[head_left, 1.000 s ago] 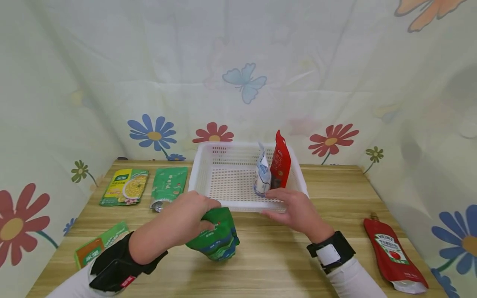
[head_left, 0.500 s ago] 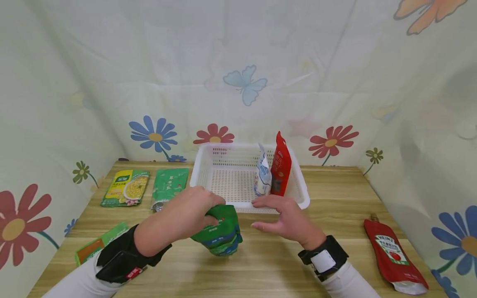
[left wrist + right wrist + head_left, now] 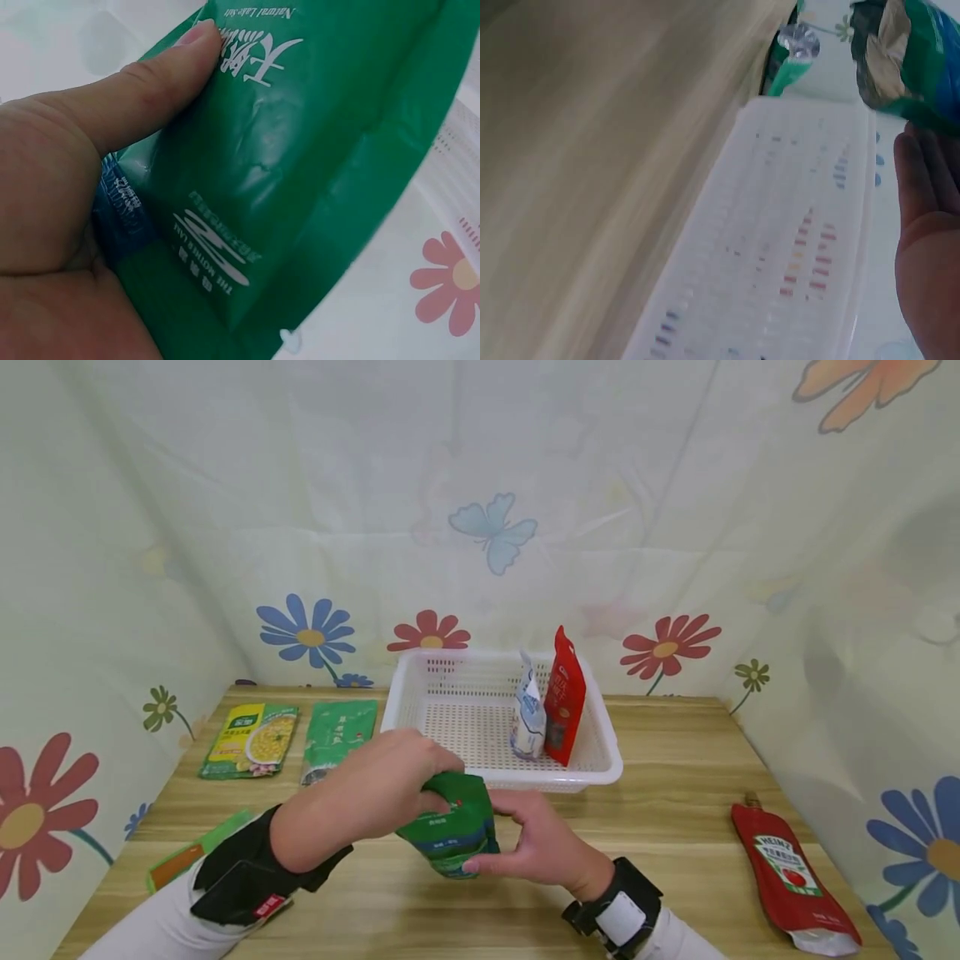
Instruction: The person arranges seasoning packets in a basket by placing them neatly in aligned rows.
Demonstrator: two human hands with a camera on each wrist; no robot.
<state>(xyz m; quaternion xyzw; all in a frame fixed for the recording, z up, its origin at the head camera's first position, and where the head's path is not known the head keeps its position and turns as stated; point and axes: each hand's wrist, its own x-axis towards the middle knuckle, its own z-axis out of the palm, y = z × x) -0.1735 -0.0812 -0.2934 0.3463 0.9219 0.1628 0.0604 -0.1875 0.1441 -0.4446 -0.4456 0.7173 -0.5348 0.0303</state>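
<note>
A green pouch (image 3: 450, 828) stands upright on the wooden table (image 3: 675, 827), just in front of a white basket (image 3: 592, 774). My left hand (image 3: 420, 781) grips its top, and the thumb (image 3: 150, 82) presses the pouch's face (image 3: 300, 150) in the left wrist view. The right hand (image 3: 525, 843) cups the pouch's lower right side, thumb above and fingers at the bottom edge. In the right wrist view its fingers (image 3: 930, 225) lie straight against the pouch's bottom (image 3: 907, 52). A white pouch (image 3: 528, 714) and a red pouch (image 3: 564, 693) stand in the basket's right part.
A yellow soup packet (image 3: 251, 739) and a green packet (image 3: 339, 735) lie at the back left. A green-and-orange packet (image 3: 191, 852) sits at the left edge. A red ketchup pouch (image 3: 787, 868) lies at the right. Flowered cloth walls close in three sides.
The right hand left the basket's front rim and came back and left to the green pouch. The left hand shifted the pouch slightly right.
</note>
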